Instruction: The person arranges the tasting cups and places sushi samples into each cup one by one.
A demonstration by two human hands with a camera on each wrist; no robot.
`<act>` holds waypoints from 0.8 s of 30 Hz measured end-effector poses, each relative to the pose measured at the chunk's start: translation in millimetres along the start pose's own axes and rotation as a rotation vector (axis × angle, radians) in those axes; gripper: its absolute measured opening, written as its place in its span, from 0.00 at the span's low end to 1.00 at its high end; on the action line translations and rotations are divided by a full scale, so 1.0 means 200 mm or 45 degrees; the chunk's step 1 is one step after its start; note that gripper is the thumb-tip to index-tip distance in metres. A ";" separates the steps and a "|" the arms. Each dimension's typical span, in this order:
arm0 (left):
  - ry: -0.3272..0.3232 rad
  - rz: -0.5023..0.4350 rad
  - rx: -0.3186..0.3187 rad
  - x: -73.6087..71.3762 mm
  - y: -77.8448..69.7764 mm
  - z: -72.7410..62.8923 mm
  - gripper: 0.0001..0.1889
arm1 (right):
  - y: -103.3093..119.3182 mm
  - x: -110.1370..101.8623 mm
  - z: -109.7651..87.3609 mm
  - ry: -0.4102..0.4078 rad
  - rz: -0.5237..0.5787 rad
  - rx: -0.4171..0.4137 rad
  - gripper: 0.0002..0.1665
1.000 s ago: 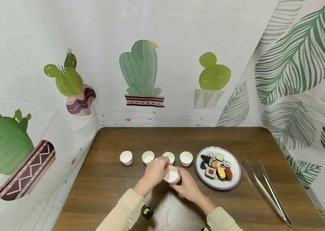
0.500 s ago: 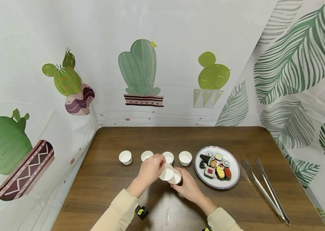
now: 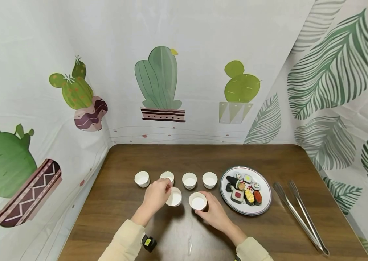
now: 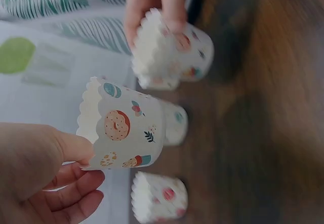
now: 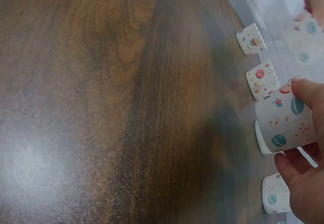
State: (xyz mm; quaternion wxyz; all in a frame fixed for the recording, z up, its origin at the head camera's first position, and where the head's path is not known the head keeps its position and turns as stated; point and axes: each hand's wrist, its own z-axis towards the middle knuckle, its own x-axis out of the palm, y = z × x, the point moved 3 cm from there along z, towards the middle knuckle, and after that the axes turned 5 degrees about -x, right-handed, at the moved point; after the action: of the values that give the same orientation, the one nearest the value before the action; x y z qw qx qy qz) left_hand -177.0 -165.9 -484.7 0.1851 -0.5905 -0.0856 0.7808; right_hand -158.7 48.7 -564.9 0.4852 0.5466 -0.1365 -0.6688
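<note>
My left hand (image 3: 155, 195) pinches a white paper baking cup (image 3: 174, 197) at its scalloped rim. In the left wrist view this baking cup (image 4: 124, 128) shows printed doughnuts and leaves, with the thumb on its edge. To the right, my right hand (image 3: 216, 213) grips a second paper baking cup (image 3: 198, 201) round its side. That cup (image 5: 284, 117) hangs above the table in the right wrist view, thumb on one side and fingers on the other. The two held cups are apart, both with their mouths up.
Behind the hands stands a row of several paper cups (image 3: 189, 181) on the wooden table (image 3: 131, 156). A round plate (image 3: 236, 208) bearing several pieces of sushi (image 3: 250, 195) lies right of them. Metal tongs (image 3: 305, 221) lie at the far right. A printed curtain (image 3: 200, 72) hangs behind.
The left hand has drawn one cup out of the other and moved left with it. The right hand keeps its cup at nearly the same place.
</note>
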 end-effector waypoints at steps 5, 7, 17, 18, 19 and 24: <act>0.063 0.017 -0.129 0.02 0.14 -0.03 0.09 | 0.00 0.01 0.00 0.007 -0.004 0.021 0.40; 0.081 0.027 -0.178 0.02 0.19 -0.03 0.09 | 0.00 0.01 0.01 0.011 -0.005 0.028 0.41; 0.151 0.053 -0.371 0.02 0.41 -0.09 0.07 | 0.01 0.02 0.01 0.005 0.004 0.025 0.40; 0.158 0.052 -0.390 0.02 0.43 -0.10 0.07 | 0.01 0.02 0.01 0.002 -0.003 0.017 0.40; 0.165 0.054 -0.407 0.02 0.45 -0.10 0.08 | 0.01 0.02 0.01 -0.001 -0.009 0.010 0.40; 0.159 0.051 -0.447 0.02 0.52 -0.13 0.07 | 0.01 0.02 0.01 0.005 -0.006 0.013 0.40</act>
State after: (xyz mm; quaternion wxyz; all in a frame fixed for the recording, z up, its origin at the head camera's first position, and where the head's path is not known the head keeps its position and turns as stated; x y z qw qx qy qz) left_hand -172.3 -262.3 -531.7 0.0686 -0.6626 -0.1973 0.7192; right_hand -159.7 44.4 -564.8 0.4809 0.5507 -0.1378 -0.6682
